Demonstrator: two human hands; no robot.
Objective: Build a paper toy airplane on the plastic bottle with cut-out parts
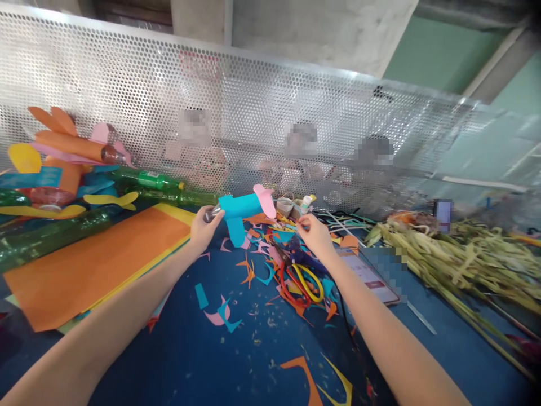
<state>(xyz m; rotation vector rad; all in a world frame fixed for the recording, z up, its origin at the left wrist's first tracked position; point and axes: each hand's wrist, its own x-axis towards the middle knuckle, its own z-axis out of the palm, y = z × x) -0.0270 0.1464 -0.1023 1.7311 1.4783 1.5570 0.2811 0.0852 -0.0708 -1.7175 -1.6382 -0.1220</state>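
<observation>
My left hand [205,228] is closed around the clear neck end of a small plastic bottle wrapped in blue paper [242,207], shaped like a toy plane. Blue paper wings stick out from its sides, and a pink paper piece [265,201] sits at its far end. To the right of that pink end, my right hand [311,230] is raised with thumb and fingers pinched together; what is between them is too small to make out. Below it lie scissors with red handles [291,290], scissors with yellow handles [315,285] and a dark blue glue gun [310,260].
Paper scraps [249,273] litter the blue table [169,361]. Orange sheets [105,254], green bottles [146,179] and paper-covered bottle planes [70,146] lie left. A tablet [369,276] and dried husks [456,265] lie right. A perforated metal screen [253,101] stands behind.
</observation>
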